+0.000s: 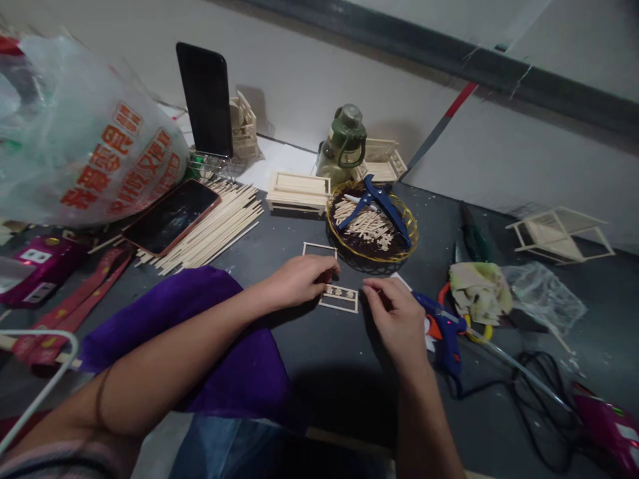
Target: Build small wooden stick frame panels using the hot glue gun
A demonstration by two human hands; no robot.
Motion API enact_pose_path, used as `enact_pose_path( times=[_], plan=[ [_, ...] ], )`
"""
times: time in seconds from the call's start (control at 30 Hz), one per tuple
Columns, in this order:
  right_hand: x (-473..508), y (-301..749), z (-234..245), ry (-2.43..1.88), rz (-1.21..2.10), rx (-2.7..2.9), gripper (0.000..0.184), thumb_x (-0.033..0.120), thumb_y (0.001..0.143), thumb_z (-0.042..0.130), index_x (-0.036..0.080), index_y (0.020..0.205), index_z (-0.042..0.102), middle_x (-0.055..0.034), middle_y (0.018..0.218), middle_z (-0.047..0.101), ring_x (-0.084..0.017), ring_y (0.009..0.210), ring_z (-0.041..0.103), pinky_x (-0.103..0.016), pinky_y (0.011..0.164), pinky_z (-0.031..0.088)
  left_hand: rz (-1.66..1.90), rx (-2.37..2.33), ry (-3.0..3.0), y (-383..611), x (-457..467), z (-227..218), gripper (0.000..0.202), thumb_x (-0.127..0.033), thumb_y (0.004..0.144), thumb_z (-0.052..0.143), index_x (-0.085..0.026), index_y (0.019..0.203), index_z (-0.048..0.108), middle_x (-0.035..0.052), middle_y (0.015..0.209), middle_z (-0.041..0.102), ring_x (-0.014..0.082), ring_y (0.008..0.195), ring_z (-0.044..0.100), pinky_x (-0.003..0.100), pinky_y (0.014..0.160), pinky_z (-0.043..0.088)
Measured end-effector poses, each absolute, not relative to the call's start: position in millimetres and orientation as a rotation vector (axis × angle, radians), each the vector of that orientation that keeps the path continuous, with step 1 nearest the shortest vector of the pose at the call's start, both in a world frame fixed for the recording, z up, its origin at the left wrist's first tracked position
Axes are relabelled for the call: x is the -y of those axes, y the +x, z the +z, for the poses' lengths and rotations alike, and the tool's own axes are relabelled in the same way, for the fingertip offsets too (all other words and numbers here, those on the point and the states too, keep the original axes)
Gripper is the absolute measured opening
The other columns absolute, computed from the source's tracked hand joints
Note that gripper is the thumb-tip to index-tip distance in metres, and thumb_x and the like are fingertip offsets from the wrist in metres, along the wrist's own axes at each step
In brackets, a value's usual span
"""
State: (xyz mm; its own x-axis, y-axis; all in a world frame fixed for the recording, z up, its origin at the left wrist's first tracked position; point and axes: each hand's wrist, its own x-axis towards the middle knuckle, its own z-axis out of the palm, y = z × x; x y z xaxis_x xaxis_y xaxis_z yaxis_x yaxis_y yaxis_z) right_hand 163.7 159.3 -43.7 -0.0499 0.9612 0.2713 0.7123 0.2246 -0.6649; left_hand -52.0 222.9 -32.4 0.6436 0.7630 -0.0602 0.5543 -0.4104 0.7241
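A small wooden stick frame (339, 299) with tiny pieces glued inside lies flat on the dark table (329, 359). My left hand (299, 279) rests at its left end, fingers curled and pinching its upper corner. My right hand (394, 309) sits just right of the frame, thumb and forefinger pressed together at its edge. Whether the right fingers hold a small piece, I cannot make out. An empty square stick frame (319, 249) lies just behind.
A wire basket (372, 229) holds cut sticks and blue cutters (379, 199). A blue glue gun (444, 329) with cable lies right of my hand. Long sticks (214, 229), a phone (170, 216), plastic bag (84, 146), purple cloth (200, 332) and stick models stand around.
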Motion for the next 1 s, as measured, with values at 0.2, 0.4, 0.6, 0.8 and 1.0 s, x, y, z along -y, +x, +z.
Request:
enact_pose_path(
  times=[0.2,0.4,0.6,0.8,1.0],
  plan=[
    [-155,151,-45,-1.53,0.593,1.933,0.016,0.023,0.094,0.055,0.02,0.1,0.069,-0.0043,0.09,0.063,-0.018,0.085,0.061,-0.029,0.076,0.047,0.359,-1.035,2.13,-52,-222,-34,0.029,-0.008,0.079,0.057,-0.019,0.106,0.062,0.0011,0.09,0.069,0.0156,0.082,0.063,0.024,0.071,0.043],
    [-156,140,-51,-1.531,0.547,2.061,0.019,0.024,0.095,0.053,0.021,0.102,0.07,-0.005,0.091,0.062,-0.018,0.084,0.059,-0.03,0.075,0.046,0.375,-1.025,2.145,-51,-223,-36,0.028,-0.009,0.08,0.056,-0.019,0.105,0.062,0.0014,0.091,0.069,0.0158,0.082,0.063,0.024,0.07,0.042],
    [-158,139,-57,-1.566,0.518,2.098,0.019,0.024,0.095,0.053,0.02,0.103,0.07,-0.0055,0.09,0.062,-0.019,0.084,0.059,-0.03,0.076,0.046,0.37,-1.018,2.154,-51,-222,-34,0.028,-0.007,0.08,0.054,-0.019,0.105,0.061,0.002,0.091,0.069,0.016,0.082,0.063,0.024,0.071,0.042],
    [-158,139,-58,-1.562,0.534,2.084,0.018,0.024,0.095,0.053,0.019,0.102,0.069,-0.0055,0.09,0.061,-0.019,0.085,0.059,-0.031,0.076,0.046,0.364,-1.021,2.164,-51,-222,-35,0.029,-0.007,0.079,0.054,-0.019,0.104,0.061,0.002,0.091,0.069,0.0161,0.083,0.063,0.025,0.071,0.043],
    [-158,139,-54,-1.548,0.572,2.061,0.017,0.023,0.095,0.053,0.02,0.102,0.068,-0.0052,0.091,0.061,-0.019,0.084,0.059,-0.031,0.075,0.045,0.381,-1.016,2.166,-52,-222,-37,0.029,-0.008,0.08,0.054,-0.02,0.106,0.061,0.002,0.093,0.07,0.0165,0.084,0.064,0.025,0.072,0.043]
  ],
)
